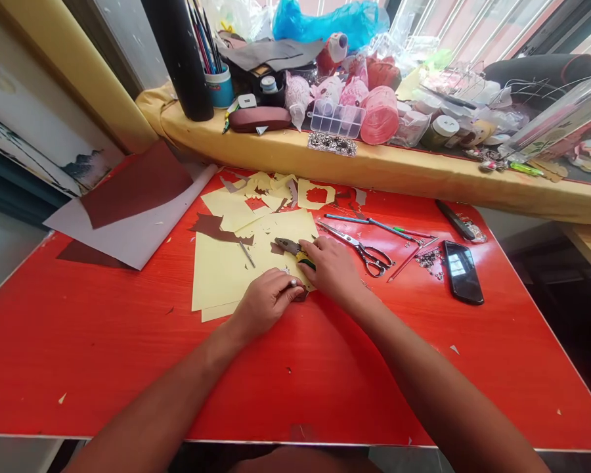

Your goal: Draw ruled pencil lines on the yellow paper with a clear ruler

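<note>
My left hand (262, 301) is closed, pinching a small metal piece with a round silver end (293, 283); the rest of it is hidden by the fingers. Just below the fingertips, a bit of dark brown sheet (303, 295) shows at the edge of the yellow sheets (217, 276). Beside it, my right hand (332, 263) is closed around the yellow-and-green handles of a pair of pliers (289, 247), whose dark jaws point left over the paper. A thin metal rod (247, 255) lies on the yellow sheet, left of the pliers.
Scissors (359, 248), pens (369, 221), small metal rings (429, 261) and a phone (463, 272) lie on the red table (295, 374) at right. Cut paper scraps (318, 194) are behind. Large brown and white sheets (138, 187) lie left. A crowded ledge (256, 148) borders the back.
</note>
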Demonstrator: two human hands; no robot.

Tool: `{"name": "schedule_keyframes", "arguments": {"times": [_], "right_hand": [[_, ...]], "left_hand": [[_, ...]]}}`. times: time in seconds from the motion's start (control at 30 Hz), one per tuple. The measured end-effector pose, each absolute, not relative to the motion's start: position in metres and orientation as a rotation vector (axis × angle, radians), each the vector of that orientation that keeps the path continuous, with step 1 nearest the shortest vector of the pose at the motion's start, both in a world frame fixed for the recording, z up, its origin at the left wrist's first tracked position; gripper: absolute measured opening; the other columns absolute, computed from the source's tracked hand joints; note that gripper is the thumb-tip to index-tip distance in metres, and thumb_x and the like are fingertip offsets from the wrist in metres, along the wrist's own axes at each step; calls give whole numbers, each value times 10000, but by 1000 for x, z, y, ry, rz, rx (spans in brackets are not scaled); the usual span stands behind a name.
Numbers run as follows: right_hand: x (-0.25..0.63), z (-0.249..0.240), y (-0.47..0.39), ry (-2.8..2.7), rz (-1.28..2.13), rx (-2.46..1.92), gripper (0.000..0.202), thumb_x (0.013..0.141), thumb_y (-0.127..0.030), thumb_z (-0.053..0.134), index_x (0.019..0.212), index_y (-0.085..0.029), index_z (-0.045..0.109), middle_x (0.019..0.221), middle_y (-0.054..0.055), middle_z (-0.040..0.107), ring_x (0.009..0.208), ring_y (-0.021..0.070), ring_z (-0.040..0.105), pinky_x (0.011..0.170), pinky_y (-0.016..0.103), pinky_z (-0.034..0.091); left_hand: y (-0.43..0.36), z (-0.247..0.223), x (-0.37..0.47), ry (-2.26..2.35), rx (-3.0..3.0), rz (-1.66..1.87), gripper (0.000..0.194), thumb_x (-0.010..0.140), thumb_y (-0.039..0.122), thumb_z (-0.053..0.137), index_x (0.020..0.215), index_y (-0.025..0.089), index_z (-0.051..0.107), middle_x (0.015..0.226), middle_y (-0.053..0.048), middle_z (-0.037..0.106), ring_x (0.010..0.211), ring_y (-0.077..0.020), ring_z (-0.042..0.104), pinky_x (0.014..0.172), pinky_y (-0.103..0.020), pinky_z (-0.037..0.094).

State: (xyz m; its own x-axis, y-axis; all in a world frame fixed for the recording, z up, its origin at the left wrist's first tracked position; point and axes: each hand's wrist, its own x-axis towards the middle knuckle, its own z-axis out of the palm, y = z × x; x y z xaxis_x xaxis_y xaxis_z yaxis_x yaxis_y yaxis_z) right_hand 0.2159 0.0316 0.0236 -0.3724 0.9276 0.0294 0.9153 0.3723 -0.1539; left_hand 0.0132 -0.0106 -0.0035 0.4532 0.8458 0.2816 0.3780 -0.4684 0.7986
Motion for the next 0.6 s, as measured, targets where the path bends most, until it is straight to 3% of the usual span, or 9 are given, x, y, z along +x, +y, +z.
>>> {"name": "schedule_keyframes", "arguments": {"times": [0.23, 0.47, 0.6], "right_hand": [[219, 13, 27, -2350, 243, -1544, 354, 1054, -276, 652, 1383, -166, 721, 1268, 170, 718, 1186, 329, 626, 1049, 448, 491], [231, 10, -1, -2099, 405, -1325, 211, 1091, -279, 583, 1076, -220, 785, 1027, 109, 783, 997, 272, 711, 917, 405, 548], [230, 14, -13, -2059, 498, -1329, 219, 1090, -278, 578, 1013, -230, 777, 940, 87, 790, 905, 253, 718, 859, 391, 544]], "left_hand": [[-9, 0, 7, 1140, 1931, 1047, 204, 1098, 329, 592, 1010, 228, 746, 972, -37, 766, 907, -190, 713, 820, -313, 576], [4, -6, -6, 1307, 2028, 1127, 170, 1090, 313, 609, 1144, 226, 744, 1044, -50, 768, 995, -216, 698, 912, -373, 564], [11, -15, -8, 1359, 2185, 1058, 212, 1076, 263, 580, 1180, 237, 763, 1014, -61, 742, 1009, -253, 648, 949, -430, 529]]}}
